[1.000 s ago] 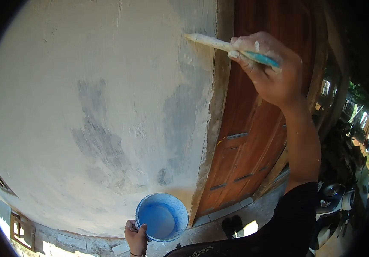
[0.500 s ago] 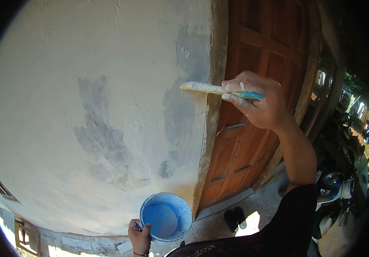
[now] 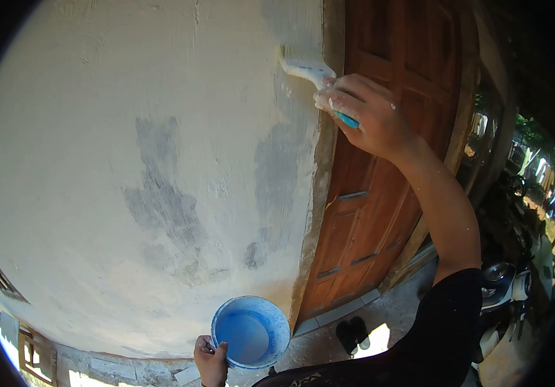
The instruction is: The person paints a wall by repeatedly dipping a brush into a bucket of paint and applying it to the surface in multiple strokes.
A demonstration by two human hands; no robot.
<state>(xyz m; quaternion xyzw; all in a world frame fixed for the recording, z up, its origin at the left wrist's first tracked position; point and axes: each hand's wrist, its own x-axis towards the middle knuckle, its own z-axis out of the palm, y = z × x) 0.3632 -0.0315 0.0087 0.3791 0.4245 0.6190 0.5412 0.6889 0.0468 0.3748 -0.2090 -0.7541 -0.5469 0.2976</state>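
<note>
My right hand (image 3: pixel 371 119), flecked with white paint, is closed around the handle of a paintbrush (image 3: pixel 306 66). The brush is coated white, with a turquoise handle end showing below the fingers. Its bristles touch the wall (image 3: pixel 84 187) near the upper door frame. Grey patches (image 3: pixel 281 168) show on the pale wall below the brush and further left. Down at the bottom, my left hand (image 3: pixel 211 362) grips the rim of a blue bucket (image 3: pixel 281 322), thumb over the edge. Whitish liquid (image 3: pixel 245 338) lies in the bucket.
A brown wooden door (image 3: pixel 400 97) in a rough frame (image 3: pixel 313 219) stands right of the wall. Dark sandals (image 3: pixel 353 334) lie on the floor near the doorstep. A motorbike (image 3: pixel 500 284) is parked at the right. A wooden frame (image 3: pixel 38 357) sits at lower left.
My right hand has moved up and slightly left with the paintbrush, whose bristles are now higher on the wall and turned flatter. The bucket in my left hand is nearly where it was.
</note>
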